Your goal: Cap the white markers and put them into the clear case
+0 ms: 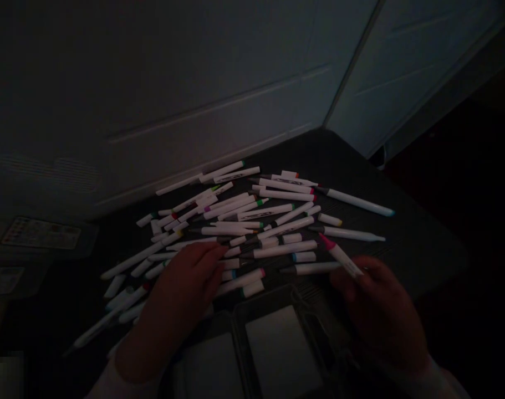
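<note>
My right hand [381, 310] grips a white marker [344, 259], whose tapered pink end points up and to the left. Beneath that marker's pink end lies the right side of a loose heap of white markers [273, 212]. My left hand [181, 288] rests low over the front left of the heap, its fingers bent and slightly apart at a few markers and caps [232, 264]. Nothing shows clearly between those fingers, and part of the heap is hidden under this hand. In front, between both hands, stands a dark-rimmed case [244, 338] with pale panels inside.
The markers and short caps are spread across a dark table [418, 244]. A pale panelled wall [219, 83] rises right behind it. At the left lies a card with rows of coloured dots [42, 234] in a clear sleeve. The scene is very dim.
</note>
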